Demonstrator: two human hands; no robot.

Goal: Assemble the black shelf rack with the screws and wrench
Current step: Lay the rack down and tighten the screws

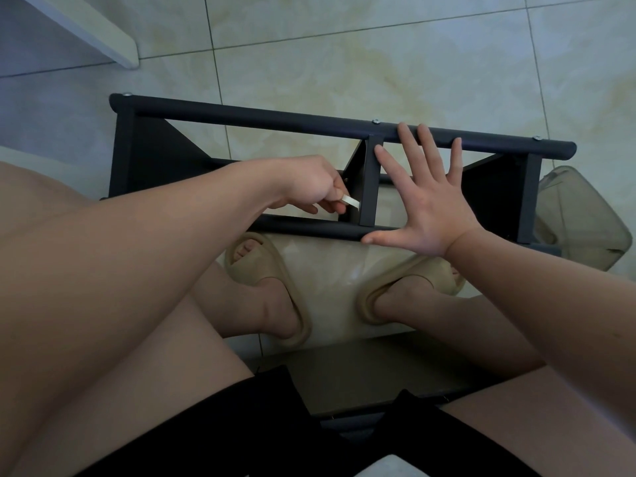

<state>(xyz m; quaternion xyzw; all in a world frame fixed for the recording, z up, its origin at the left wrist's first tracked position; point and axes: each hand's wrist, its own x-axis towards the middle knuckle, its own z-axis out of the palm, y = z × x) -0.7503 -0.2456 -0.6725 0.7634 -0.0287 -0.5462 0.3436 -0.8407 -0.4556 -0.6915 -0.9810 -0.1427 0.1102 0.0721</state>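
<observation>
The black shelf rack (261, 120) stands on the tiled floor in front of me, seen from above, with silver screw heads (375, 121) along its far top tube. My left hand (316, 187) pinches a small flat silver wrench (351, 201) against the middle upright (370, 187), just above the near tube. My right hand (426, 208) is spread flat, fingers straight, with its fingertips over the far tube and its thumb touching the near tube to the right of that upright.
My feet in beige slippers (275, 270) stand just below the rack's near tube. A clear plastic container (578, 215) sits at the rack's right end. A white furniture edge (103, 32) is at the upper left.
</observation>
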